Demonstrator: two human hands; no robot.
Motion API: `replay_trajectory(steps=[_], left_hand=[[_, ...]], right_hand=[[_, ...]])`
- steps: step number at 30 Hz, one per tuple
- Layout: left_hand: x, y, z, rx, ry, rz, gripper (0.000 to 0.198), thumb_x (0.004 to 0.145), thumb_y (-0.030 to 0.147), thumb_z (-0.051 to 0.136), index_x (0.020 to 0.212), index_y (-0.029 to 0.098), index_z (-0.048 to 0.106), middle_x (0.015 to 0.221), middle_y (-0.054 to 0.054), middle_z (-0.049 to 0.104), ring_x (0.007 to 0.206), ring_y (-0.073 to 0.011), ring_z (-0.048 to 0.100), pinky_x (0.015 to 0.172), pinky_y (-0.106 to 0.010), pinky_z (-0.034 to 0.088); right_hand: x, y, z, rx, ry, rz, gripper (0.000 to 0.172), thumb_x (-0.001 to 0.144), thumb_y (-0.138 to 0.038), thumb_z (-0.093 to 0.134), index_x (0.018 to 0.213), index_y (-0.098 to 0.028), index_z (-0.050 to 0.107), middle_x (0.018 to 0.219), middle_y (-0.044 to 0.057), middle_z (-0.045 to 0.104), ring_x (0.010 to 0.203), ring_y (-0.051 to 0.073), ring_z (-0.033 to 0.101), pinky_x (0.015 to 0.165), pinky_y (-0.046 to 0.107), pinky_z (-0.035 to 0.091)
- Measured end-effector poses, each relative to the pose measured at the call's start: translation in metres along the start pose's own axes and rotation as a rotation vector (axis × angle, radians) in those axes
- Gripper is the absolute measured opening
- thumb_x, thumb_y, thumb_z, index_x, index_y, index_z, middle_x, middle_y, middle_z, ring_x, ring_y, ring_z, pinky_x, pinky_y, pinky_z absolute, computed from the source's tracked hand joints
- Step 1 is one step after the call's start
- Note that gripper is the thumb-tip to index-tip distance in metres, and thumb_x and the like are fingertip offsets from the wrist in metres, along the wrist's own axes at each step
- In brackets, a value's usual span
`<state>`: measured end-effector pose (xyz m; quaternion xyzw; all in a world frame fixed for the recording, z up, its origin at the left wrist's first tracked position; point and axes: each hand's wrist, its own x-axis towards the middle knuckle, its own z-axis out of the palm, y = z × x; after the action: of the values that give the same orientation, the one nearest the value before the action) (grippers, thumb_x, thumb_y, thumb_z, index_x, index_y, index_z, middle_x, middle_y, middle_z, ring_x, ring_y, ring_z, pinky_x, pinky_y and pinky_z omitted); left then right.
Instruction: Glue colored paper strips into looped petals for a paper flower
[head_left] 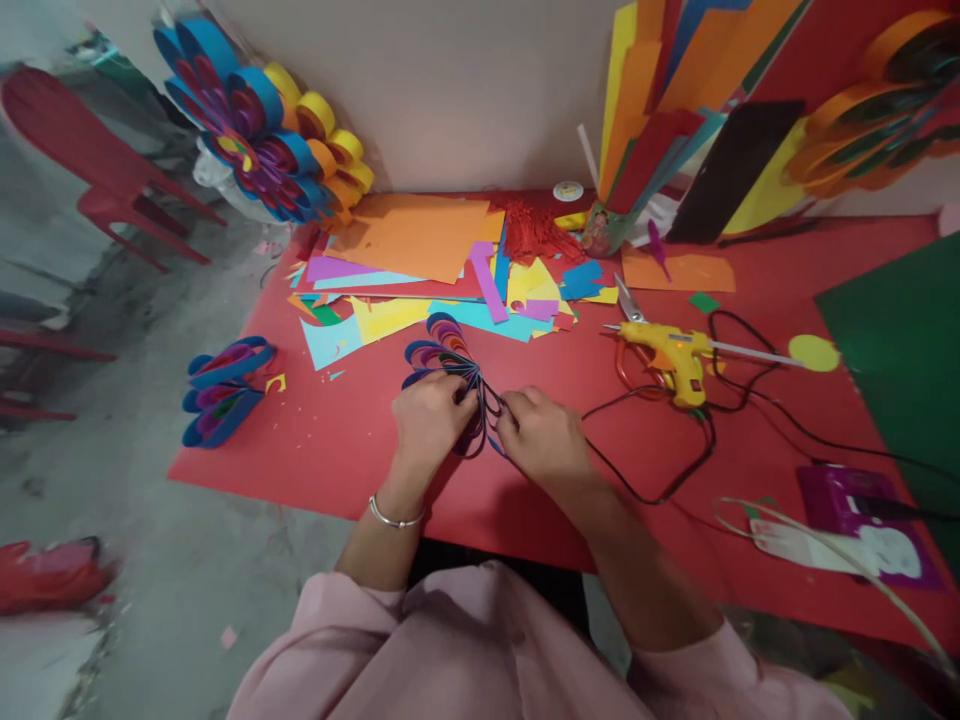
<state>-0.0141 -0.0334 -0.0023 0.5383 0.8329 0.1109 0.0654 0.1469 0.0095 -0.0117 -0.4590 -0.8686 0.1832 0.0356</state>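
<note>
Between my hands is a paper flower (448,342) made of looped strips in blue, purple and red, its loops meeting at a centre. My left hand (435,415) is closed on its near left side, thumb and fingers pinching the loops. My right hand (541,432) is closed too, pinching a dark loop at the flower's right edge. My fingers hide part of the lower loops. On the table's left lies a separate looped paper piece (229,390) in blue, purple and red. A yellow glue gun (679,360) rests to the right of my right hand.
Paper sheets (409,235) and cut scraps lie at the back of the red table (322,450), with scissors (628,298) nearby. A cup (600,232) holds coloured paper strips. Black cord (660,498) winds to a power strip (810,545) at right. Finished paper flowers (262,140) stand behind.
</note>
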Motion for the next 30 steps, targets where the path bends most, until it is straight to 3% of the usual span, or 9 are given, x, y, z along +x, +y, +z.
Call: replay_trajectory(steps=[6,9,12,14,16,20,24,27,30], left_hand=[[0.001,-0.008,0.008,-0.046,0.123,0.008,0.019,0.092,0.029,0.07,0.078,0.023,0.08,0.08,-0.004,0.074,0.074,-0.0175,0.064,0.061,-0.031,0.03],[0.001,-0.015,0.005,-0.238,0.256,0.069,0.017,0.092,0.028,0.072,0.079,0.022,0.08,0.073,-0.001,0.07,0.068,-0.0138,0.061,0.06,-0.028,0.033],[0.0,-0.018,0.0,-0.488,0.385,0.197,0.018,0.095,0.027,0.07,0.081,0.021,0.08,0.066,0.002,0.063,0.061,-0.0103,0.056,0.059,-0.024,0.039],[-0.001,-0.017,-0.003,-0.586,0.445,0.266,0.016,0.096,0.025,0.07,0.084,0.021,0.081,0.064,0.003,0.061,0.059,-0.0096,0.054,0.059,-0.023,0.041],[-0.001,-0.014,-0.004,-0.632,0.481,0.318,0.013,0.096,0.024,0.071,0.089,0.021,0.082,0.065,0.003,0.063,0.06,-0.0096,0.056,0.059,-0.022,0.042],[-0.003,-0.011,-0.001,-0.665,0.55,0.352,0.011,0.095,0.023,0.073,0.091,0.021,0.083,0.066,0.002,0.065,0.06,-0.0096,0.057,0.058,-0.022,0.043],[-0.004,-0.01,0.002,-0.716,0.581,0.349,0.01,0.095,0.022,0.074,0.09,0.022,0.083,0.065,0.003,0.062,0.06,-0.0088,0.057,0.059,-0.021,0.043],[-0.003,-0.008,0.004,-0.771,0.582,0.359,0.009,0.095,0.024,0.075,0.09,0.023,0.083,0.065,0.003,0.062,0.06,-0.0089,0.056,0.058,-0.022,0.044],[-0.002,-0.007,0.007,-0.821,0.616,0.382,0.007,0.094,0.027,0.077,0.092,0.025,0.084,0.069,0.003,0.061,0.063,-0.0096,0.057,0.058,-0.022,0.045]], right_hand=[[-0.003,-0.001,0.005,0.057,0.163,-0.116,0.032,0.105,-0.03,0.048,0.1,-0.023,0.079,0.096,0.006,0.079,0.078,0.018,0.071,0.061,0.031,0.035],[-0.007,0.004,0.002,0.179,0.455,-0.255,0.035,0.108,-0.033,0.05,0.089,-0.022,0.077,0.081,0.003,0.078,0.074,0.014,0.069,0.065,0.027,0.04],[-0.007,0.016,-0.007,0.203,0.793,-0.303,0.026,0.104,-0.026,0.06,0.081,-0.021,0.073,0.075,0.001,0.076,0.069,0.011,0.065,0.068,0.025,0.043],[-0.005,0.028,-0.014,0.119,0.946,-0.249,0.021,0.1,-0.024,0.066,0.08,-0.02,0.071,0.069,0.0,0.072,0.063,0.011,0.06,0.064,0.026,0.041],[-0.001,0.043,-0.022,-0.004,1.016,-0.116,0.025,0.099,-0.027,0.065,0.075,-0.02,0.07,0.061,-0.001,0.065,0.056,0.011,0.053,0.058,0.029,0.034],[0.003,0.075,-0.037,-0.134,0.932,0.337,0.044,0.101,-0.04,0.053,0.064,-0.019,0.064,0.063,0.005,0.063,0.056,0.014,0.049,0.056,0.032,0.024],[0.0,0.101,-0.051,-0.124,0.703,0.753,0.035,0.095,-0.037,0.051,0.087,-0.016,0.078,0.077,0.012,0.07,0.064,0.02,0.057,0.059,0.032,0.027],[-0.004,0.112,-0.058,-0.096,0.567,0.868,0.04,0.095,-0.037,0.049,0.105,-0.015,0.081,0.094,0.019,0.075,0.081,0.029,0.067,0.065,0.035,0.04],[-0.005,0.118,-0.059,-0.079,0.454,0.877,0.052,0.099,-0.051,0.048,0.116,-0.014,0.08,0.111,0.024,0.074,0.1,0.038,0.069,0.074,0.043,0.05]])
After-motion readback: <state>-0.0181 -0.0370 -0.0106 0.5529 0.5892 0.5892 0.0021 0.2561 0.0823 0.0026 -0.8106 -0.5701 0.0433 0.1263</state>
